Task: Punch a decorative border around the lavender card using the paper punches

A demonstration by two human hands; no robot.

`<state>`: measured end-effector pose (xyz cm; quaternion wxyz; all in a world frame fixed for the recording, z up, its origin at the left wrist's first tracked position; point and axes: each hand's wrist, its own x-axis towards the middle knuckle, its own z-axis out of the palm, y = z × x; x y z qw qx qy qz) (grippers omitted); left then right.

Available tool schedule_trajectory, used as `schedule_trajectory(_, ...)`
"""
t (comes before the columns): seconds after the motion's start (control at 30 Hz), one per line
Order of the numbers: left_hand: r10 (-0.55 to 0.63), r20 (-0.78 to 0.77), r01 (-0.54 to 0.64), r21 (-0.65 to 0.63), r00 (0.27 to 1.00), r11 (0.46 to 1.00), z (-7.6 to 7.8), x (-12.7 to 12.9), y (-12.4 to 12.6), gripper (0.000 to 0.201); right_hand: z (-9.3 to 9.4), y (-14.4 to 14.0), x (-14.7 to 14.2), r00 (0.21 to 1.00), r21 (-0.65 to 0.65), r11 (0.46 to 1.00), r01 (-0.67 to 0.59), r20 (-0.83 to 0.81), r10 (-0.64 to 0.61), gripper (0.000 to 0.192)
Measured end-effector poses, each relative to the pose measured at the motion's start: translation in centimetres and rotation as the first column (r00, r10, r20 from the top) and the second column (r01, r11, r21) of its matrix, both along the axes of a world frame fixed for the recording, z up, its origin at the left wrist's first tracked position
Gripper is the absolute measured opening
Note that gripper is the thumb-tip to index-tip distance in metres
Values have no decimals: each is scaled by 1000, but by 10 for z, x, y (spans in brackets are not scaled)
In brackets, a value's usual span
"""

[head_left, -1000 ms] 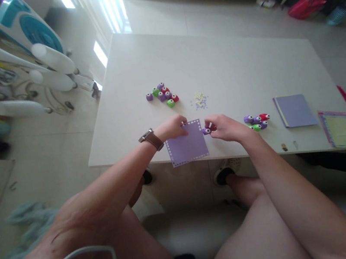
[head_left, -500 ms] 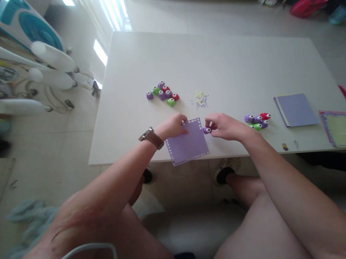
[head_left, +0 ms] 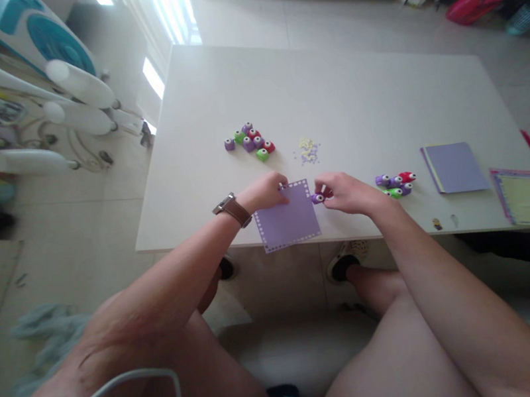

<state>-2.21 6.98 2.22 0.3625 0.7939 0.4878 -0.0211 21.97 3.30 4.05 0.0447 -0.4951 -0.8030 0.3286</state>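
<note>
A watch (head_left: 231, 210) circles the person's left wrist, and beyond it hole punches (head_left: 248, 144) huddle on the white table (head_left: 354, 97). The left hand (head_left: 267, 193) pinches the top of a purple sheet (head_left: 289, 223), which has holes along its edges and pokes past the table's near side. Behind it lies paper confetti (head_left: 308, 151). The right hand (head_left: 345, 194), apart from the left, grips a purple punch (head_left: 317, 198) at the sheet's right edge; whether they touch, I can't tell. Further right sit more punches (head_left: 396, 182), a paper stack (head_left: 456, 168) and a yellow sheet (head_left: 529, 197).
</note>
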Motion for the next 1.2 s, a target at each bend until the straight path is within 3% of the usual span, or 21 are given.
schedule_trajectory(1.2,-1,7,1,-1,1000,1000,-3,-1,1,42,7,-2,-6,1000,-17,999,28,-4,-28,25)
